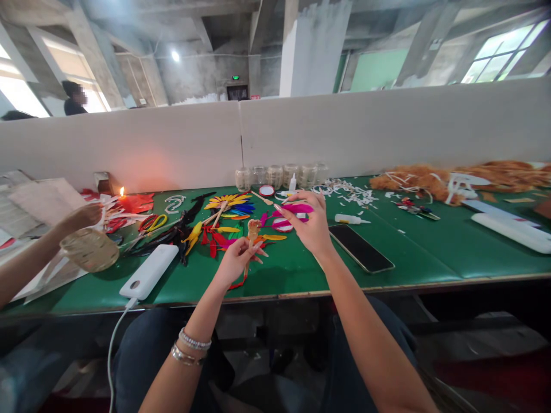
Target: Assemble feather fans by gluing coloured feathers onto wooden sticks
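Observation:
My left hand (238, 259) is closed round a thin wooden stick with a knobbly, light-brown top (253, 228), held upright above the near part of the table. Red cord (239, 283) shows below that hand. To the right and higher, my right hand (310, 222) has thumb and fingers pinched together, with a magenta feather (301, 209) at them. Behind the hands, a yellow-petalled feather piece on a stick (224, 203) lies among loose feathers in red, yellow, green and blue. A round red-rimmed lid (266, 191) lies beyond the stick's top.
A white power bank (150, 272) with a cable lies left; a phone (361, 248) and glue bottle (350, 219) lie right. Glass jars (274, 175) line the partition. A candle flame (121, 191) burns far left, near another person's hand (88, 215). Orange fluffy material (408, 179) lies right.

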`<move>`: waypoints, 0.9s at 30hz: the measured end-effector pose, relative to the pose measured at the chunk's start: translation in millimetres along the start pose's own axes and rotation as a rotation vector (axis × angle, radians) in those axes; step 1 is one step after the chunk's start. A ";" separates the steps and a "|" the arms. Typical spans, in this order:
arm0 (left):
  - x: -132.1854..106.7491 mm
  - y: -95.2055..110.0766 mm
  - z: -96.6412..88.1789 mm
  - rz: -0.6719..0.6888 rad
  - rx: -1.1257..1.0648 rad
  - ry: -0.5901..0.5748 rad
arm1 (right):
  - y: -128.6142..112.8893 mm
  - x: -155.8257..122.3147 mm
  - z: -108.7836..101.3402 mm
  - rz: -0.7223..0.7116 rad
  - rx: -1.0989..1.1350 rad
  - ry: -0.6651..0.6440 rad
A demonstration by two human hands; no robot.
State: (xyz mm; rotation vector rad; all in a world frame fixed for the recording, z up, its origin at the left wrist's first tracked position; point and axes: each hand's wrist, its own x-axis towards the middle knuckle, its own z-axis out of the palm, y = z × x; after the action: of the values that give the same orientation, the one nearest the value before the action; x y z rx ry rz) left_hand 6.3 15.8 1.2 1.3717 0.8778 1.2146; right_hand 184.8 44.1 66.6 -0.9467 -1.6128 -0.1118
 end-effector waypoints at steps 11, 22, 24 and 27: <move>0.0 0.2 -1.1 0.011 0.001 -0.016 | -3.1 0.0 -2.0 -0.019 0.003 0.009; -0.4 1.4 -1.6 0.019 0.022 -0.015 | -0.4 2.3 -7.5 -0.021 0.040 -0.122; -0.6 1.7 -0.8 0.017 0.025 -0.029 | 3.1 3.8 -13.5 -0.031 0.049 -0.252; -1.3 2.1 0.5 0.007 0.050 -0.065 | 9.0 4.6 -21.8 -0.079 0.044 -0.410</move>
State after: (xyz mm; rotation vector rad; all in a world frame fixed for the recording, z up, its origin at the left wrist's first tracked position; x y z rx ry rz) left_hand 6.3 14.0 3.0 1.4474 0.8641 1.1539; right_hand 207.6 40.5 73.2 -0.9112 -2.0219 0.0682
